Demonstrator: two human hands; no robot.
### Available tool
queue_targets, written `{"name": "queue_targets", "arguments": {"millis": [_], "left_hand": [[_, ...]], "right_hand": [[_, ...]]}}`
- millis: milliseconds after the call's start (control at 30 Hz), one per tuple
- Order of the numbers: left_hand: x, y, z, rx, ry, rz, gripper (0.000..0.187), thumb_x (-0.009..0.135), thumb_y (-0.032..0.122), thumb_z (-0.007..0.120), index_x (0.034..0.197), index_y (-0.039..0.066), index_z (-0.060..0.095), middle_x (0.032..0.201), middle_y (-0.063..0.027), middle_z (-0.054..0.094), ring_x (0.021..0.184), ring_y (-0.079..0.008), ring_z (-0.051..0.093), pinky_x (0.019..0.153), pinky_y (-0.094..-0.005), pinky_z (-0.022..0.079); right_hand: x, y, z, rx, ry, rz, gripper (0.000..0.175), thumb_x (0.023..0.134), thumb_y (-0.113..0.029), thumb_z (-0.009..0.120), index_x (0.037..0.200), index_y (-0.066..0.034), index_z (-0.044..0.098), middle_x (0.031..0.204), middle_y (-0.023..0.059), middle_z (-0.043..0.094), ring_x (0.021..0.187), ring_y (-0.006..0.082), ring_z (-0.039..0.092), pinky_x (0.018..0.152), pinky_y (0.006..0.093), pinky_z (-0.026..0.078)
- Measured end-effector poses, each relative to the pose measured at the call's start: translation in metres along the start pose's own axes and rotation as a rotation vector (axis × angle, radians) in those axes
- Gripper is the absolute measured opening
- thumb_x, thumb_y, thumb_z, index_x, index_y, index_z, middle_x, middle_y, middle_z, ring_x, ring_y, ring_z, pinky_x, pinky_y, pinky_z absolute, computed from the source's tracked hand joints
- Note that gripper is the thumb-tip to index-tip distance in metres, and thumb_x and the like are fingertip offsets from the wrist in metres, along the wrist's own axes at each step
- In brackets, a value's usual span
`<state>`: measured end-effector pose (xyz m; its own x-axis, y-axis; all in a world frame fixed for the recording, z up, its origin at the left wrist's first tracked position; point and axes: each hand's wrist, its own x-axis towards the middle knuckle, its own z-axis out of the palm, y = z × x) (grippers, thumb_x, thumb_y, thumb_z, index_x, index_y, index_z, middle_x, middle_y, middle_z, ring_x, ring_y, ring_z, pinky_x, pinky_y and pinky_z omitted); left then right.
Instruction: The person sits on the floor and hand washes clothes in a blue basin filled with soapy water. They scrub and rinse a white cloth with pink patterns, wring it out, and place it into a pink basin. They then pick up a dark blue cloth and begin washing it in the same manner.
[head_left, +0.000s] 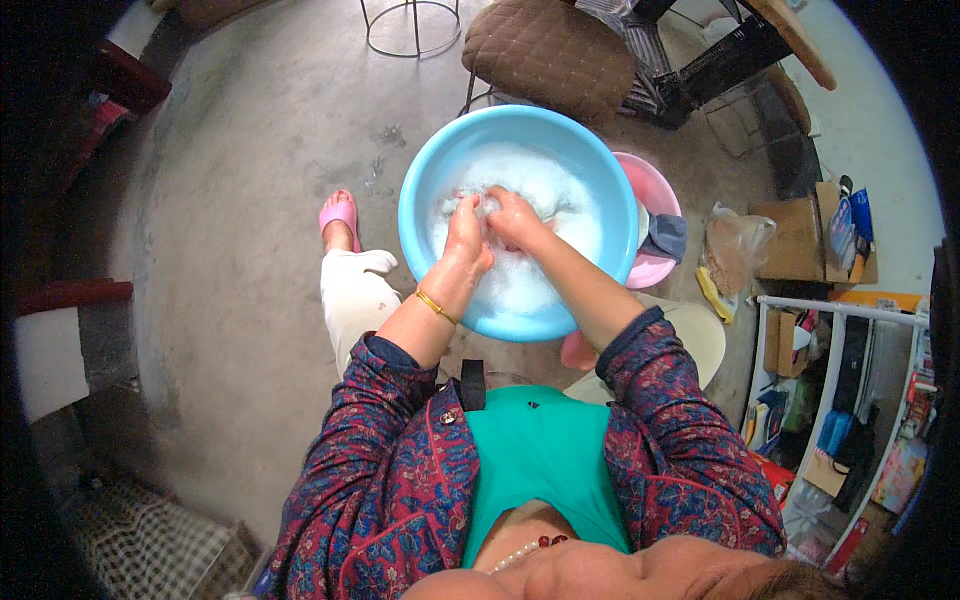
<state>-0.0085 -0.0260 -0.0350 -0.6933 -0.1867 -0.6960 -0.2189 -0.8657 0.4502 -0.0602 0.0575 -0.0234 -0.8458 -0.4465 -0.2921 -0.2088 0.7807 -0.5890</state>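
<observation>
A light blue plastic basin (517, 326) full of white soap suds (514, 289) stands in front of me. Both hands are close together inside it, wet and partly sunk in the foam. My left hand (466, 236) is on the left, with a gold bangle on the wrist above it. My right hand (517, 217) is curled beside it, its fingers bent down towards the left hand. Pale, foam-covered material (451, 202) shows at their fingertips; it may be wet cloth, but suds hide most of it. What either hand grips under the foam is hidden.
Behind the basin's right side sits a pink basin (649, 274) with dark blue-grey cloth (664, 236) in it. A brown padded stool (551, 56) is just beyond. To the right are a plastic bag (731, 244), a cardboard box (787, 236) and a loaded white rack (832, 307).
</observation>
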Motion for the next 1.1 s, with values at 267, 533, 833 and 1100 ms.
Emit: {"name": "queue_targets", "arguments": {"millis": [267,533,833,1100], "left_hand": [[0.005,0.004,-0.011,-0.195,-0.399,-0.092,0.03,0.089,0.026,0.043,0.107,0.004,0.054,0.098,-0.0143,0.059,0.089,-0.0291,0.058,0.082,-0.0441,0.047],[-0.009,-0.004,0.0,-0.195,-0.135,-0.006,0.026,0.091,0.023,0.043,0.105,0.007,0.059,0.099,-0.0094,0.062,0.092,-0.0252,0.059,0.079,-0.0424,0.048],[-0.012,0.001,0.003,-0.212,-0.048,-0.063,0.03,0.095,0.027,0.037,0.105,0.005,0.055,0.103,-0.0105,0.06,0.093,-0.0259,0.058,0.079,-0.0434,0.049],[-0.008,0.002,-0.004,-0.102,-0.211,0.028,0.028,0.093,0.022,0.037,0.107,0.004,0.054,0.098,-0.0102,0.061,0.093,-0.0243,0.058,0.084,-0.0401,0.048]], "right_hand": [[-0.087,-0.037,-0.023,0.201,0.16,-0.419,0.016,0.079,-0.026,0.057,0.084,-0.0113,0.059,0.077,0.0166,0.062,0.078,0.0377,0.06,0.073,0.0515,0.041],[-0.042,-0.05,-0.036,-0.127,0.333,-0.204,0.029,0.09,-0.032,0.045,0.078,-0.009,0.059,0.076,0.0172,0.064,0.071,0.0378,0.061,0.063,0.047,0.049],[-0.056,-0.051,-0.031,-0.194,0.315,-0.344,0.028,0.089,-0.031,0.046,0.078,-0.009,0.06,0.074,0.0162,0.063,0.068,0.0362,0.062,0.061,0.0458,0.05],[-0.054,-0.05,-0.027,-0.042,0.365,-0.344,0.028,0.089,-0.029,0.045,0.079,-0.0067,0.059,0.076,0.018,0.063,0.07,0.0367,0.062,0.067,0.0468,0.049]]}}
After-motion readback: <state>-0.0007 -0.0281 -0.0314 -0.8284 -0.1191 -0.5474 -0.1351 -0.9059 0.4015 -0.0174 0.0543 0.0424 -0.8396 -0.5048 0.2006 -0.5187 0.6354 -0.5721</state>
